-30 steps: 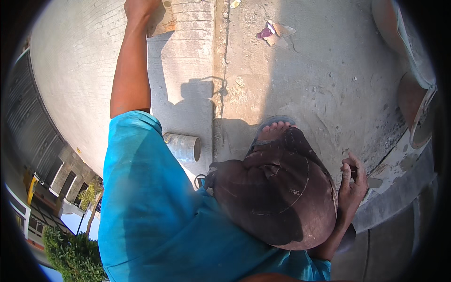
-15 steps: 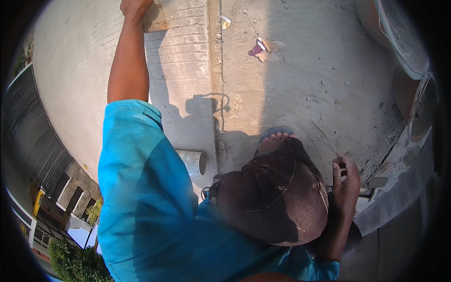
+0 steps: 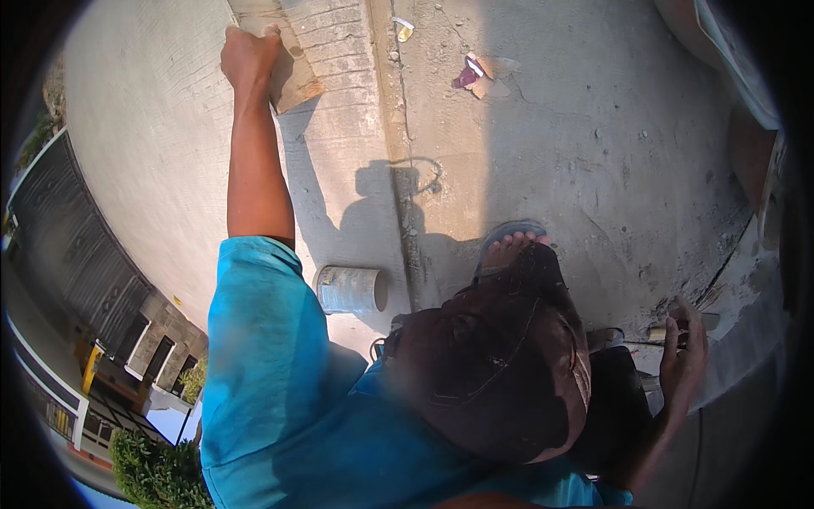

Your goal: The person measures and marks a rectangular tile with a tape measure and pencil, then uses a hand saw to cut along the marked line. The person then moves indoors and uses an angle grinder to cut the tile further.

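Observation:
My left hand (image 3: pixel 249 53) is at the upper left, fingers closed on the edge of a flat brown board (image 3: pixel 297 83) over the pale concrete. My right hand (image 3: pixel 683 333) hangs at the right beside my bent leg, fingers loosely curled and apart, with nothing visible in them. A small tool (image 3: pixel 707 321) with a flat greyish end lies behind its fingertips; whether they touch it I cannot tell. A weathered cylindrical container (image 3: pixel 348 290) lies on its side left of my sandalled foot (image 3: pixel 509 248).
A crack and seam run down the concrete (image 3: pixel 560 170). Torn scraps (image 3: pixel 475 76) lie near the top. Large pale containers (image 3: pixel 738 76) stand at the right edge. At the far left are a dark gate (image 3: pixel 85 220), a building and a green shrub (image 3: pixel 153 467).
My left hand has moved nearer my body, bringing more of the brown board into view. My right hand has shifted rightward, away from my leg.

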Motion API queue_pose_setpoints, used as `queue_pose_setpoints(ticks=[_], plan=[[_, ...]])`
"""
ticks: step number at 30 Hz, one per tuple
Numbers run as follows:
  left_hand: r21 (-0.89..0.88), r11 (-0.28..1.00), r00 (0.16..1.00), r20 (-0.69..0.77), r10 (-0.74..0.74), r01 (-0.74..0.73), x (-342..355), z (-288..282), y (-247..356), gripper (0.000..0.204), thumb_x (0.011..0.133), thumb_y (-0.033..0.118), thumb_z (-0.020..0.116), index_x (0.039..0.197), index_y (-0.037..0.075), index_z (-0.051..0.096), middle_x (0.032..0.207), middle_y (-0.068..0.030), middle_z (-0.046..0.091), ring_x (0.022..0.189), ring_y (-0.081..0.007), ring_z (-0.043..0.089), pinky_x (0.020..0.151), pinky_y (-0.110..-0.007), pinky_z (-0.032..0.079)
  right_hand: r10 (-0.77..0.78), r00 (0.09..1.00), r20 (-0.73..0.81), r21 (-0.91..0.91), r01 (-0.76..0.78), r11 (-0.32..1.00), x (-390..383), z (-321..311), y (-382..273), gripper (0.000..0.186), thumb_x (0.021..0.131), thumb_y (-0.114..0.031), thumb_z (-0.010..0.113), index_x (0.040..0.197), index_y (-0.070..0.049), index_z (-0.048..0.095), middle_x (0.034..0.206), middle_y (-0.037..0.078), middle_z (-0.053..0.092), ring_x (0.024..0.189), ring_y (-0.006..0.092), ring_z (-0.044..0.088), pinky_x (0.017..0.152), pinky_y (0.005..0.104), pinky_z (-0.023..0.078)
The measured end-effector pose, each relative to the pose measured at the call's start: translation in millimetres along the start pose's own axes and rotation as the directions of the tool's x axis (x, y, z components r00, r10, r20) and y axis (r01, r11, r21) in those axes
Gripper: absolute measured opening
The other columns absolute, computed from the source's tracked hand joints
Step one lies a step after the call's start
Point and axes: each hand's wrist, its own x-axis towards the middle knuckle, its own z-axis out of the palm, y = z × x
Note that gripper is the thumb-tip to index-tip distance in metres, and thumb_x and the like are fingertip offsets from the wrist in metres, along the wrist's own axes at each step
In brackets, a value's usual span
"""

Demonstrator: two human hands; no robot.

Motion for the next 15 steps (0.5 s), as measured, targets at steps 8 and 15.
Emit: queue_pose_setpoints(ticks=[8,15], plan=[[-0.078,0.996,0.996,0.07,0.052,-0.047,-37.2,-7.0,1.6,0.052,0.086,0.033,0.074,0.109,-0.01,0.055,0.099,-0.0332,0.069,0.095,-0.0463,0.069,0.085,-0.047,0.055,-0.006,0.998,-0.055,0.055,0.009,0.998,-4.9,-12.9,13.1,0.035,0.099,-0.011,0.06,0.134,-0.007,0.059,0.119,0.014,0.066,0.101,0.0262,0.064,0.087,0.0371,0.051],[-0.069,0.995,0.993,0.095,-0.066,0.073,-162.6,7.6,-8.7,0.058,0.089,0.023,0.07,0.129,-0.013,0.047,0.096,-0.0346,0.068,0.092,-0.0489,0.068,0.084,-0.049,0.053,0.046,0.999,-0.026,0.093,-0.044,0.995,-28.5,-7.9,-0.7,0.032,0.098,-0.004,0.061,0.129,-0.002,0.06,0.099,0.013,0.066,0.09,0.0234,0.063,0.085,0.0353,0.051]])
